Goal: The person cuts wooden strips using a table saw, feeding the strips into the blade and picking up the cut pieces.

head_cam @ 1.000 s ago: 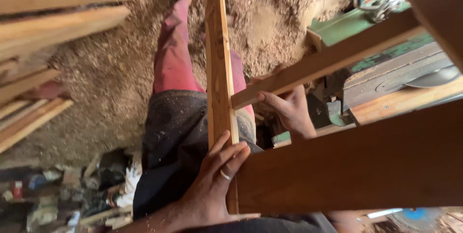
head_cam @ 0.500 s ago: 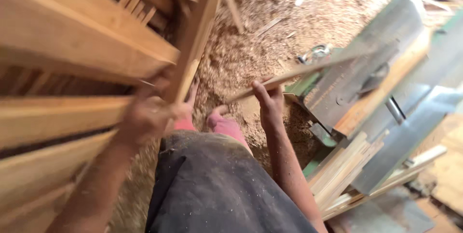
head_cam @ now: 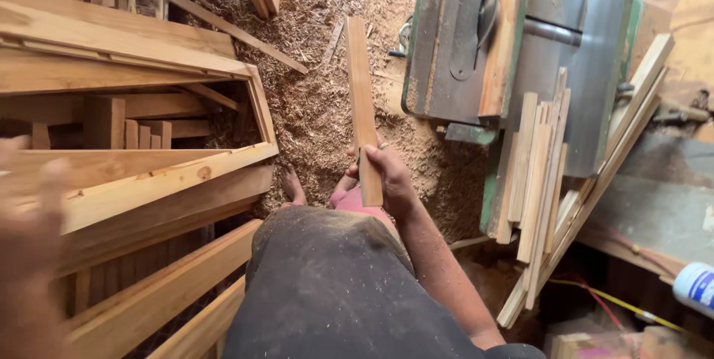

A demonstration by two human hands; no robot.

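Right hand (head_cam: pixel 387 173): closed around the lower part of a narrow wooden slat (head_cam: pixel 361 99), fingers (head_cam: pixel 370 168) wrapped over its left edge, thumb side on the right; grip sits just above the slat's near end
Slat position: held in the air over the sawdust-covered floor (head_cam: pixel 312 106), in front of the person's knees; near end just below the fist, far end pointing up-frame, away from the body
Long axis: runs almost straight away from the person, tilted slightly left at the far tip; most of the length projects beyond the hand
Nearer hand: the right, which already has it; the left is well apart on the other side of the body
Left hand (head_cam: pixel 30 203): at the left edge of the view, heavily blurred, raised in front of the stacked wooden boards (head_cam: pixel 149 180); cannot tell whether its fingers are spread or curled, nothing seen in it
Right of slat: table saw (head_cam: pixel 520 39) with grey metal surface and green frame, a plank lying along its top
Against saw: bundle of thin strips (head_cam: pixel 539 173) leaning upright at its near side, near the right forearm but not touching
Foreground: dark dusty apron (head_cam: pixel 327 292); bare foot (head_cam: pixel 292 184) on the sawdust just left of the slat's near end
Lower right corner: white-and-blue bottle (head_cam: pixel 695 288), partly cut off
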